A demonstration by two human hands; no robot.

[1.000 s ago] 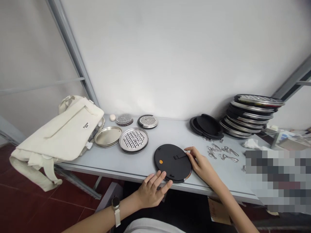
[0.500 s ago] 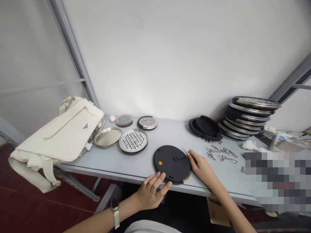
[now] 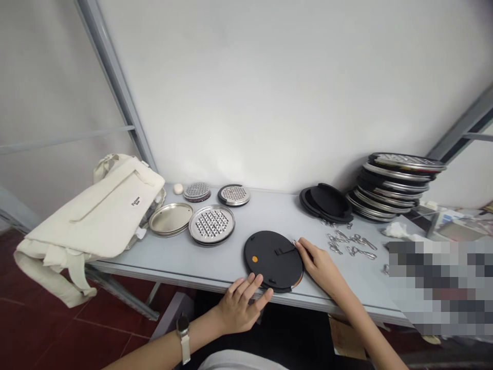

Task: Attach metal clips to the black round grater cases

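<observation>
Little has moved since a second ago: the right hand (image 3: 318, 264) has drawn its index fingertip back slightly at the rim of a flat, round black disc (image 3: 273, 261), baring the end of a small silver metal piece (image 3: 295, 242). Nearest, at the desk's front edge, the left hand (image 3: 241, 303) is palm down with fingers loosely parted, their tips resting on the disc's near rim without gripping; a watch with a pale strap (image 3: 184, 329) circles its wrist. The disc lies flat on the grey desk (image 3: 269, 210), near the middle of the front edge, an orange dot (image 3: 254, 259) on its top. At its right rim, the right hand's thumb and index finger pinch the small silver metal piece.

Farther in, silver wire clips (image 3: 350, 242) are scattered toward the desk's right end. Left of the disc lie a round silver grater plate (image 3: 211, 224) and, just beside it, a shallow gold-toned metal lid (image 3: 171, 218). A cream fabric bag (image 3: 92, 210) overhangs the desk's left end. Along the back edge, left to right, are a small white ball-shaped object (image 3: 177, 188), two smaller round grater plates (image 3: 234, 195), round black trays (image 3: 331, 203) and, by the back right corner, a stack of black and silver discs (image 3: 396, 187).
</observation>
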